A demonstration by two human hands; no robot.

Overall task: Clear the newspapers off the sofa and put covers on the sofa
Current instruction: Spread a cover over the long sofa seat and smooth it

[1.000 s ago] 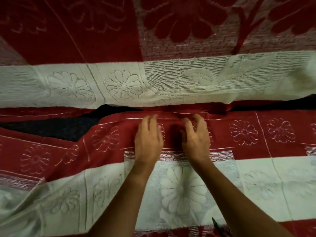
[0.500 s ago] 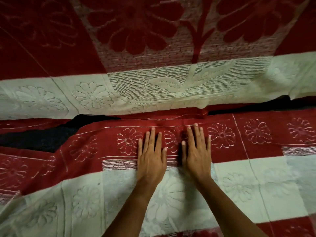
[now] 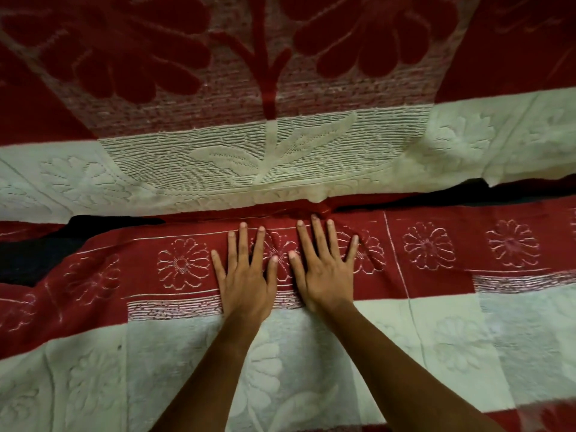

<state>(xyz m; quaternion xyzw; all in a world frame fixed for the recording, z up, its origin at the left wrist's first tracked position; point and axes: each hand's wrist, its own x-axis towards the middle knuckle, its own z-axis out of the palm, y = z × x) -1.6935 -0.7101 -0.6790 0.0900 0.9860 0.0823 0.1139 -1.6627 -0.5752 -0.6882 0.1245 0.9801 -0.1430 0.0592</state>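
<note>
A red and cream flowered cover [image 3: 436,332] lies over the sofa seat. A second cover of the same pattern [image 3: 156,169] hangs down the backrest. My left hand [image 3: 246,275] and my right hand [image 3: 324,272] lie flat side by side on the seat cover's red band, fingers straight and spread, pointing at the crease between seat and backrest. The fingertips of my right hand reach the bunched red fabric at that crease. No newspapers are in view.
Dark sofa upholstery [image 3: 34,257] shows through a gap at the left where the seat cover falls short of the crease. Another dark strip [image 3: 467,194] shows at the right under the backrest cover's lower edge.
Both hands went from curled fingers at the crease to flat, spread fingers on the seat cover. The view has shifted so the covers sit further left in the frame.
</note>
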